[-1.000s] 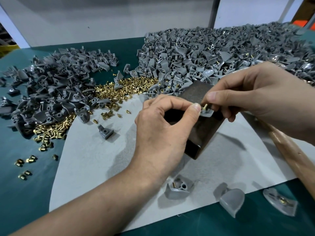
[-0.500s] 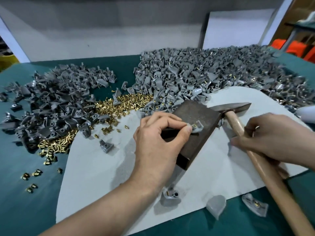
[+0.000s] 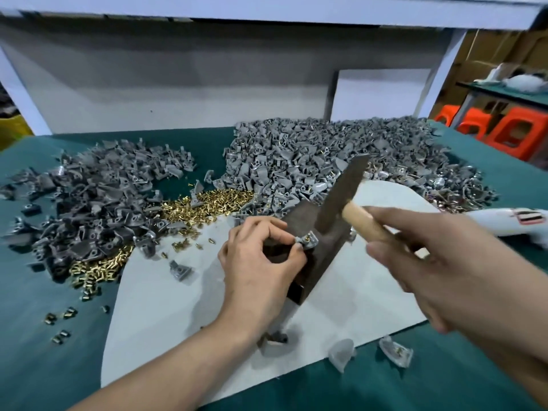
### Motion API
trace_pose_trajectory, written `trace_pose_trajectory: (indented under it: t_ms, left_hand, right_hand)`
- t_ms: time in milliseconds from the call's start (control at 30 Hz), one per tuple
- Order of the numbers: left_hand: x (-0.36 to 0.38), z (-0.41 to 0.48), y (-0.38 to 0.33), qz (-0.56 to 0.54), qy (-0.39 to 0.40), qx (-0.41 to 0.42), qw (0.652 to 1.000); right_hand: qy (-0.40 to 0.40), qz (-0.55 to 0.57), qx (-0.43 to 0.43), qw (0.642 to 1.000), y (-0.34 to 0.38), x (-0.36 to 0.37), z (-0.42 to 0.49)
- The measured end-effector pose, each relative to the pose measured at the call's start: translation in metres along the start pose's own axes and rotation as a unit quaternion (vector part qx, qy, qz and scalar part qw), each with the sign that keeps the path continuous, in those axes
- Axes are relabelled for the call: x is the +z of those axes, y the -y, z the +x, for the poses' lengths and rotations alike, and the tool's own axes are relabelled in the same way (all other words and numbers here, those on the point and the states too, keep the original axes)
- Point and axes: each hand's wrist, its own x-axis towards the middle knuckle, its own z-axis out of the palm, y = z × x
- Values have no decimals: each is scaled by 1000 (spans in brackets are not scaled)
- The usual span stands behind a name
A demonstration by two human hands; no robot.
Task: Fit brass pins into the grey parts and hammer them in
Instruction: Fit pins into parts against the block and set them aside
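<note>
My left hand [image 3: 261, 262] pinches a small grey part [image 3: 308, 241] with a brass pin standing in it, holding it on top of a dark metal block [image 3: 323, 262]. My right hand [image 3: 439, 262] grips the wooden handle of a hammer [image 3: 344, 191], whose dark head is raised above the block and tilted up to the right. Loose brass pins [image 3: 207, 203] lie in a heap behind my left hand. Grey parts are piled at the left [image 3: 98, 200] and at the back right [image 3: 326, 155].
The block stands on a grey felt mat [image 3: 166, 307] over a green table [image 3: 35, 336]. Three single grey parts [image 3: 396, 355] lie near the mat's front edge, one more by the pins. A white object [image 3: 510, 221] lies at the right. Orange stools [image 3: 516, 134] stand beyond the table.
My right hand has taken the hammer off the mat and lifted its head above the block. My left hand still holds the part on the block. The camera has tilted up.
</note>
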Motion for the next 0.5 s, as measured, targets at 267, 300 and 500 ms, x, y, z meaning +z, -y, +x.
trace_pose_trajectory:
  t_ms: [267, 300, 500]
  left_hand:
    - [0, 0, 3, -21, 16, 3, 1000]
    - [0, 1, 5, -25, 17, 4, 1000]
    - [2, 2, 7, -52, 19, 2, 998]
  right_hand:
    - [8, -16, 0, 1000, 13, 5, 10]
    - [1, -6, 2, 1000, 14, 2, 9]
    - [-2, -25, -11, 1000, 17, 11, 7]
